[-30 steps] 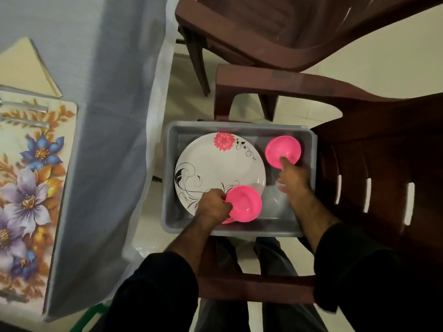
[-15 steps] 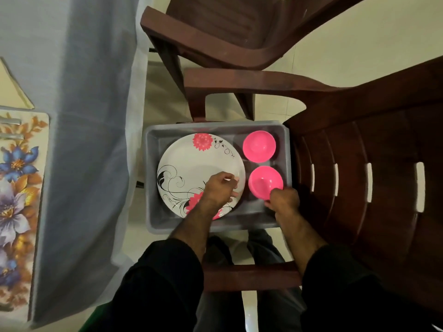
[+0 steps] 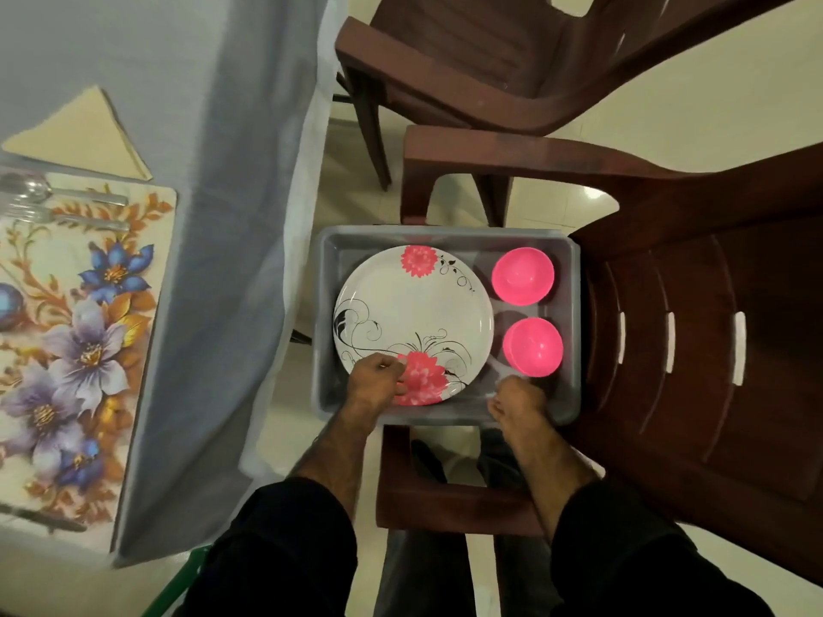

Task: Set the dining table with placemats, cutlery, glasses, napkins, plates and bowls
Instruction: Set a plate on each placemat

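A white plate (image 3: 414,313) with pink flowers lies in a grey plastic tub (image 3: 445,236) that sits on a brown chair. My left hand (image 3: 376,380) grips the plate's near edge beside the pink flower. Two pink bowls stand in the tub's right part, the far bowl (image 3: 523,276) and the near bowl (image 3: 532,347). My right hand (image 3: 516,400) hovers at the tub's near rim just below the near bowl, fingers loosely curled, holding nothing that I can see.
On the grey-clothed table at left lies a floral placemat (image 3: 89,349) with a spoon (image 3: 44,191) and fork (image 3: 67,220) at its far end, a knife (image 3: 44,523) at its near end and a folded beige napkin (image 3: 84,135) beyond. A second brown chair (image 3: 490,60) stands behind the tub.
My right hand has set the near pink bowl down beside the far one and drawn back to the tub's rim. My left hand has moved to the plate's near edge.
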